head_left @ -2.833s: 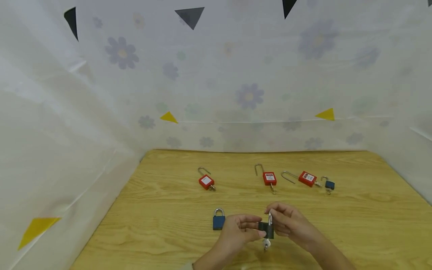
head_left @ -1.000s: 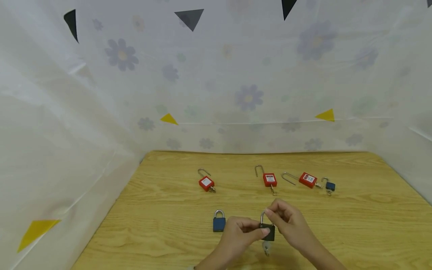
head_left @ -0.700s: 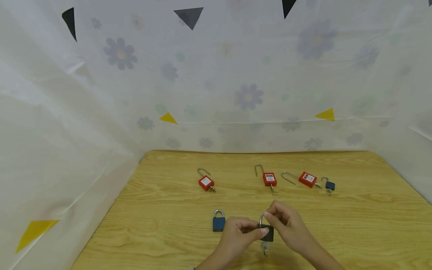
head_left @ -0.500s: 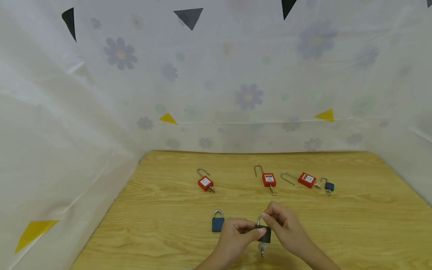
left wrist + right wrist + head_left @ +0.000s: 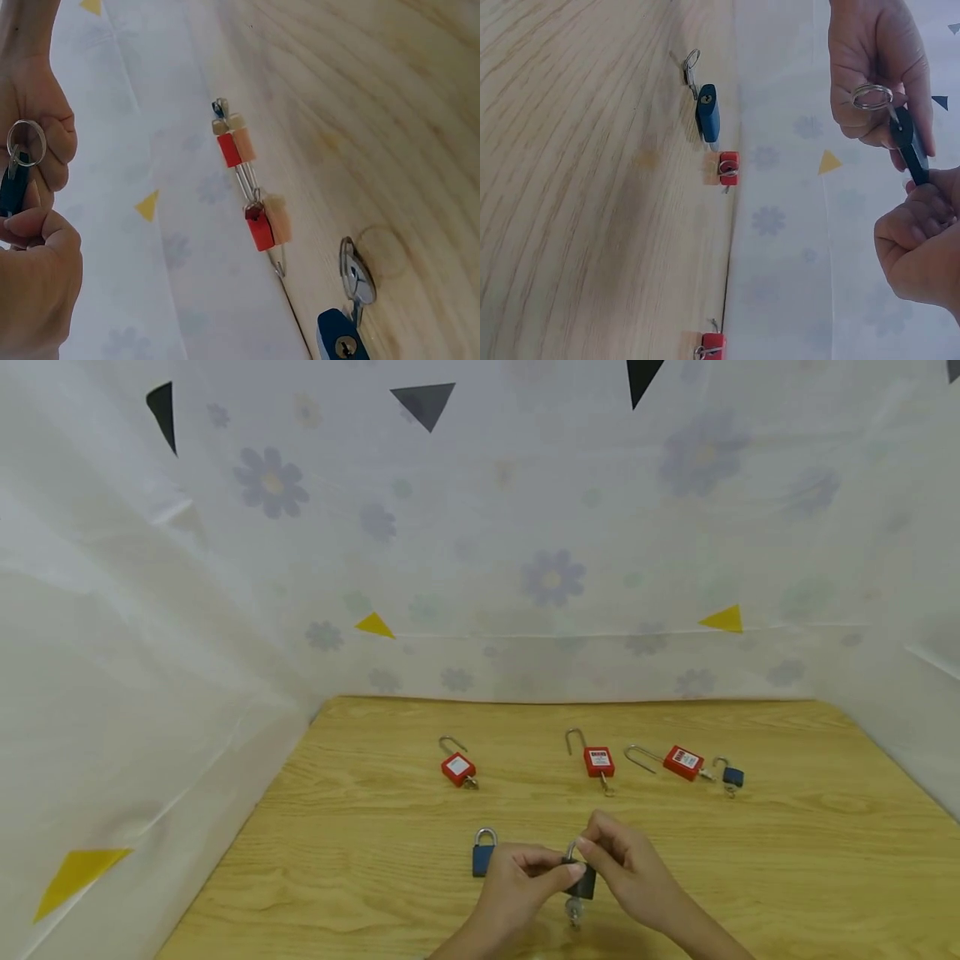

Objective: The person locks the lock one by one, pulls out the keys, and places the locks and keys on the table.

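Above the table in the head view, my left hand (image 5: 517, 885) pinches the body of a dark padlock (image 5: 580, 881) between thumb and fingers. My right hand (image 5: 630, 868) pinches its silver shackle at the top, covering part of it. A key with a ring (image 5: 573, 910) hangs from the underside of the lock; the ring (image 5: 871, 96) also shows in the right wrist view. Just left of my left hand, a blue padlock (image 5: 483, 860) with its shackle down lies on the table, partly covered by that hand. Loose keys (image 5: 358, 277) lie beside this blue padlock (image 5: 339, 336) in the left wrist view.
Farther back on the wooden table (image 5: 360, 835) lie a left red padlock (image 5: 458, 767), a middle red padlock (image 5: 599, 761) and a right red padlock (image 5: 683, 762), shackles raised. Beside them is a small blue padlock (image 5: 733, 777), its shackle raised too. A flowered curtain (image 5: 465, 568) encloses the table.
The dark padlock has turned from edge-on to showing its face, and has tilted slightly. Both hands have drifted a little left with it. The locks on the table have stayed put.
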`<action>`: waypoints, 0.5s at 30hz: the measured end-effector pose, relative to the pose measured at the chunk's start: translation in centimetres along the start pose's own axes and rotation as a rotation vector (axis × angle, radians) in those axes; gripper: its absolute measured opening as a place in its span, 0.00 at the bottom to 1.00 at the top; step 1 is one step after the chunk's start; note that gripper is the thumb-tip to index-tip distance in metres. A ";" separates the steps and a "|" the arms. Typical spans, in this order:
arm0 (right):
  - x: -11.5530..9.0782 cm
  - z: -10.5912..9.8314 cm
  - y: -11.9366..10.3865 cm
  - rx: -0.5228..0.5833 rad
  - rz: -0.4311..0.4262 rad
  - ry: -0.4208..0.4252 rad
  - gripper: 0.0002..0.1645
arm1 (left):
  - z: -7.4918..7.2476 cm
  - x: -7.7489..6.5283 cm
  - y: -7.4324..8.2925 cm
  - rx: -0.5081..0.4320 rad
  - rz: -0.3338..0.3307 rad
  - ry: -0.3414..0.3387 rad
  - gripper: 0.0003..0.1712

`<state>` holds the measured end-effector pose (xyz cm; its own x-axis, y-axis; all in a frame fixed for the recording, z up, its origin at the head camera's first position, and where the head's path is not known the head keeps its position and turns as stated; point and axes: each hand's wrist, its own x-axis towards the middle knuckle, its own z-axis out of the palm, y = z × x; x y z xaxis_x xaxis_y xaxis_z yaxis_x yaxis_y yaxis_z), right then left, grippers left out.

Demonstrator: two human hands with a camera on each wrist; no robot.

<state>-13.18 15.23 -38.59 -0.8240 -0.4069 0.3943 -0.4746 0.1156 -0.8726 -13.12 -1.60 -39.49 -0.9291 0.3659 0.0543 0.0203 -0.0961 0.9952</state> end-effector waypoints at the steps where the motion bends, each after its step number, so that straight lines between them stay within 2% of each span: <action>1: 0.0 0.0 0.0 -0.005 0.012 0.008 0.09 | 0.0 0.0 0.0 0.002 -0.004 -0.003 0.14; 9: 0.0 0.4 0.0 0.039 0.169 0.097 0.09 | -0.4 -0.1 0.1 0.076 -0.031 -0.029 0.13; 12: 0.0 0.4 0.1 0.042 0.201 0.083 0.10 | -0.5 -0.2 0.2 0.093 -0.055 -0.022 0.13; 15: 0.0 0.4 0.4 0.021 0.193 0.046 0.10 | -0.6 -0.3 0.2 0.100 -0.062 -0.001 0.13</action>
<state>-13.20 14.92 -39.02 -0.9124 -0.3376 0.2316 -0.3006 0.1684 -0.9388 -13.08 -2.30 -39.34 -0.9294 0.3690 -0.0078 -0.0006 0.0197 0.9998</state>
